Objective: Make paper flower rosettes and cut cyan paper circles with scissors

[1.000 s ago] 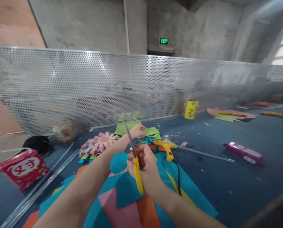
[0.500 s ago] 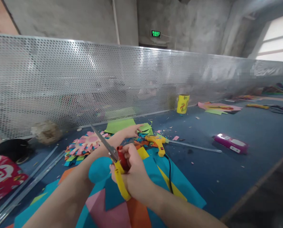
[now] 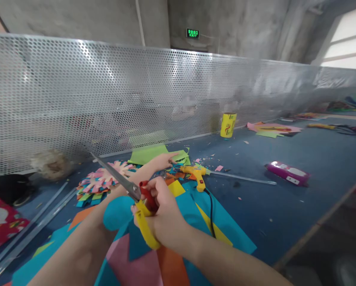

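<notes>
My right hand (image 3: 167, 210) is closed around scissors (image 3: 116, 174) with a yellow handle, the blades pointing up and to the left. A red curled piece (image 3: 149, 198) sits between its fingers; I cannot tell whether it belongs to the handle. Stretched out past the scissors, my left hand (image 3: 162, 161) has its fingers apart over light green sheet scraps (image 3: 181, 155). Just right of it lies a yellow glue gun (image 3: 195, 171) with a clear glue stick. Below my hands are overlapping blue sheets (image 3: 237, 234), a pink sheet (image 3: 134, 260) and a blue round piece (image 3: 116, 212).
A stack of fringed multicoloured flowers (image 3: 102, 180) lies left of my left arm. Clear sticks (image 3: 36, 230) and a red packet (image 3: 1, 224) are further left. A perforated metal screen (image 3: 106, 99) runs behind. To the right are a yellow can (image 3: 228, 125) and a purple tool (image 3: 288, 173).
The view has shifted slightly, so most things sit a little further left and higher. My left hand stays by the green scraps, and my right hand still grips the scissors.
</notes>
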Tool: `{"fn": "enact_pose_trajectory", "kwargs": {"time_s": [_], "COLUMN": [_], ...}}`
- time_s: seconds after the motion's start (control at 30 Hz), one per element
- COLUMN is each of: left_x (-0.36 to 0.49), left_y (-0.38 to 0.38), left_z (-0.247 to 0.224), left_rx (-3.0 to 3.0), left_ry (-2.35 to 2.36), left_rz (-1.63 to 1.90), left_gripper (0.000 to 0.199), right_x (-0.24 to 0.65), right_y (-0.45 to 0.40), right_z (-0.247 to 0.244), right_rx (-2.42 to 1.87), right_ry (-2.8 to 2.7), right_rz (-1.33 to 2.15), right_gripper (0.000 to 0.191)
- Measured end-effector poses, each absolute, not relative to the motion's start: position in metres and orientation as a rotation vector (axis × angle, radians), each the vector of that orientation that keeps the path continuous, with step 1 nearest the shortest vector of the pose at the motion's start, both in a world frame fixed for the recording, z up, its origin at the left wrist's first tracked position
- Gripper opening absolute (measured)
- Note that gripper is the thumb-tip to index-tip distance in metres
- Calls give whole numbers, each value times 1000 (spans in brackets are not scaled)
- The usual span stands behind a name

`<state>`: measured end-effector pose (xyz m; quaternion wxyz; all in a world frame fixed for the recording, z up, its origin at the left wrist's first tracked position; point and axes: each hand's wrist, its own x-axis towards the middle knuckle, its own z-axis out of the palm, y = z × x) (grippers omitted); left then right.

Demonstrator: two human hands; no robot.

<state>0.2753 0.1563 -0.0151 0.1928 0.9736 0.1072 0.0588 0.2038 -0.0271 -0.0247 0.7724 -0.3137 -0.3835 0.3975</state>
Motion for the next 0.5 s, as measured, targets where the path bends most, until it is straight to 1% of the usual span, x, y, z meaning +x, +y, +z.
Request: {"fn": "enact_pose_trajectory", "kwargs": {"time_s": [0.27,0.43,0.5], "left_x": [256,257,261], "left_y": [161,165,168], "left_z": [-22,-30,-29], "left_rx": [3017,3098,3105], "left_ry": [439,605,662], "left_rz": [244,359,407], "left_gripper": [28,34,36], "right_x": [205,205,206], "right_y": [-20,-22,-23], "right_z": [-27,-32,-33], "right_rx": [-726,-777,-786], "right_ry": [-835,-832,-864], "right_rz": [860,839,829], "right_gripper": [30,19,19]}}
